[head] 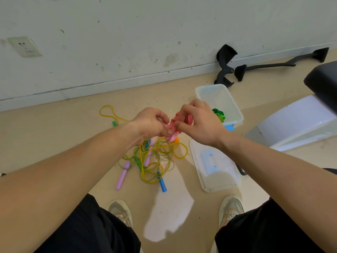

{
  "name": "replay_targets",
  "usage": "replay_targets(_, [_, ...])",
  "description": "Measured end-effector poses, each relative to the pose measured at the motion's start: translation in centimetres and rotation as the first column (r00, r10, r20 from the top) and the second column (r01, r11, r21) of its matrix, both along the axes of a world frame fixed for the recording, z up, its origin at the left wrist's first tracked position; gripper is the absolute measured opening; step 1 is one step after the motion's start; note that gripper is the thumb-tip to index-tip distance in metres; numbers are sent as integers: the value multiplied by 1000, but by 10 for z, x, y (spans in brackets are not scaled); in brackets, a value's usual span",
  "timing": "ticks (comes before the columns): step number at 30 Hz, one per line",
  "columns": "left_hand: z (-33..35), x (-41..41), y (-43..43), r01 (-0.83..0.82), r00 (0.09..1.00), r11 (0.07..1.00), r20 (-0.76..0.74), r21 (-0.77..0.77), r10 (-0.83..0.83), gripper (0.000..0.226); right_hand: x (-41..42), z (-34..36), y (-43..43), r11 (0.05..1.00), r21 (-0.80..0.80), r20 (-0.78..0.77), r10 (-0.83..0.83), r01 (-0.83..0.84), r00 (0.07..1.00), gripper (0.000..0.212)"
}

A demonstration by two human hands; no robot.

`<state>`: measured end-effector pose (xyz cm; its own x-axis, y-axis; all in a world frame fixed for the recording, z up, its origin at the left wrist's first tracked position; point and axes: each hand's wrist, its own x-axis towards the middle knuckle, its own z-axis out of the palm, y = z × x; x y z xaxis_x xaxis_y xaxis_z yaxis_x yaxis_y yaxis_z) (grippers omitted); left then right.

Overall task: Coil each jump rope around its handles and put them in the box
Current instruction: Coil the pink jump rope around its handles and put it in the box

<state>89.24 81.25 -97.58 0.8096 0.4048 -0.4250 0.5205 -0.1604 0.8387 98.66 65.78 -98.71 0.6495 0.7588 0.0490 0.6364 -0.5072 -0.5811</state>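
A pink jump rope (pixel 173 127), coiled into a bundle around its handles, hangs between both hands above the floor. My left hand (pixel 151 123) pinches its lower left side. My right hand (pixel 197 119) grips its upper right part with curled fingers. Below them lies a tangle of yellow and green ropes (pixel 155 159) with a lilac handle (pixel 122 175), a second lilac handle (pixel 148 156) and a blue handle (pixel 162 183). The clear plastic box (pixel 235 108) stands at the right, with a green coiled rope (pixel 218 114) inside.
The box's clear lid (pixel 224 183) with a blue grip lies on the floor at the right. Black chair parts (pixel 226 66) lie by the wall. A white and black chair base (pixel 299 121) stands at the far right. My shoes (pixel 122 212) are below.
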Motion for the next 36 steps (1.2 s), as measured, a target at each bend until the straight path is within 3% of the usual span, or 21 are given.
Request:
replay_targets(3, [-1, 1, -7, -11, 998, 998, 70, 58, 6, 37, -3, -1, 4, 980, -125, 60, -150, 156, 987, 62])
replay_targets(5, [-5, 2, -10, -66, 991, 993, 123, 98, 54, 38, -2, -4, 5, 958, -184, -92, -240, 220, 967, 89])
replay_targets(8, [-9, 1, -13, -134, 976, 984, 187, 115, 111, 39, 6, -12, 7, 961, -199, -307, -249, 194, 918, 106])
replay_targets(11, [-16, -2, -18, -134, 973, 986, 202, 102, 112, 38, 8, -17, 8, 977, -143, -351, -202, 161, 914, 99])
replay_targets(15, [-21, -1, -22, -124, 981, 987, 162, 105, 106, 36, 13, -20, 9, 995, -51, -296, -94, 83, 951, 88])
replay_targets(20, [-19, 0, -20, -101, 990, 995, 104, 2, 100, 29, 14, -17, 7, 1000, -25, -164, -3, -1, 986, 86])
replay_targets(27, [-21, 3, -21, -102, 992, 982, 61, -158, 113, 20, 12, -19, 9, 995, -66, -143, 67, -77, 987, 86])
replay_targets(32, [-14, 3, -18, -127, 986, 979, 91, -158, 143, 20, 13, -24, 10, 999, -30, -251, 19, -27, 968, 61])
replay_targets(34, [-12, 2, -19, -132, 986, 976, 81, -172, 147, 19, 10, -26, 11, 1000, -19, -310, 16, -23, 951, 61])
replay_targets(36, [-10, 0, -20, -137, 985, 973, 76, -187, 153, 17, 8, -25, 11, 1000, -24, -389, 1, -11, 921, 74])
